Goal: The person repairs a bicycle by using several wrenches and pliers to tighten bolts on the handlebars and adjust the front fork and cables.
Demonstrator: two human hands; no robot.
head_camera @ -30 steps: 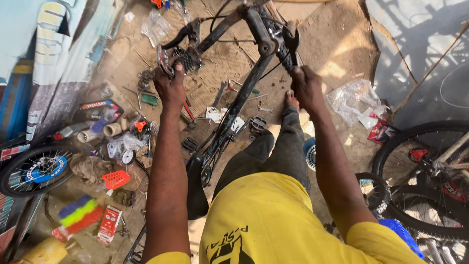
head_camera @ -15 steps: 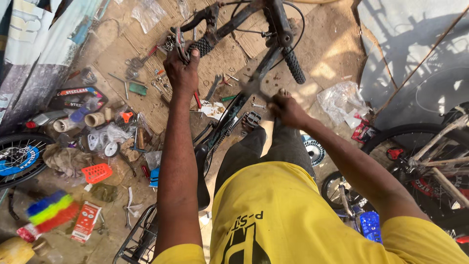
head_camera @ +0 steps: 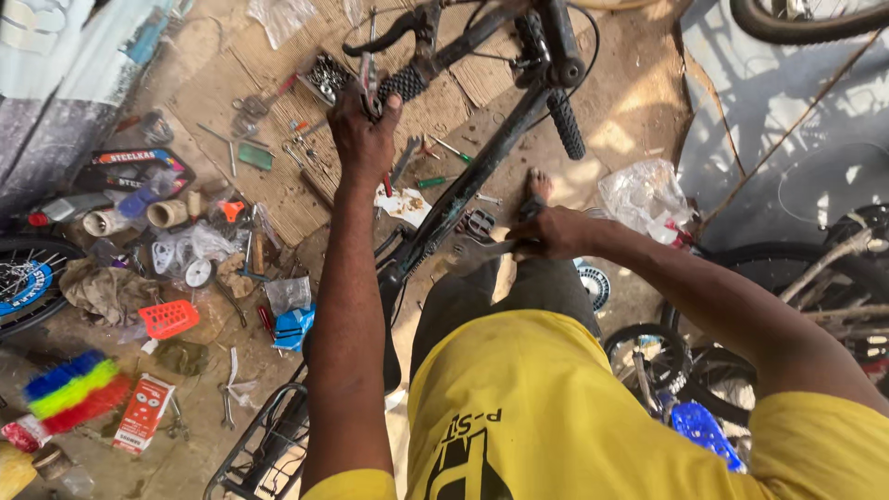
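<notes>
A dark bicycle frame (head_camera: 463,190) runs from upper centre down to lower left, lying inverted on the dirt (wheels seemingly off). The left hand (head_camera: 363,139) is clamped tight on the handlebar grip (head_camera: 400,85), steadying. The right hand (head_camera: 556,231), mid-frame, is closed around a spanner (head_camera: 477,250) by the pedal (head_camera: 478,222). Judging by this, a fitting is being worked; next calls for seating the spanner squarely.

The bicycle frame (head_camera: 468,190) looks like matt dark painted metal, scuffed; its handlebar grip (head_camera: 565,123) is ribbed black rubber. Left of the frame lies woven matting (head_camera: 269,199), coarse and dusty. Right of it sits a crinkled, glossy clear plastic bag (head_camera: 644,196).
</notes>
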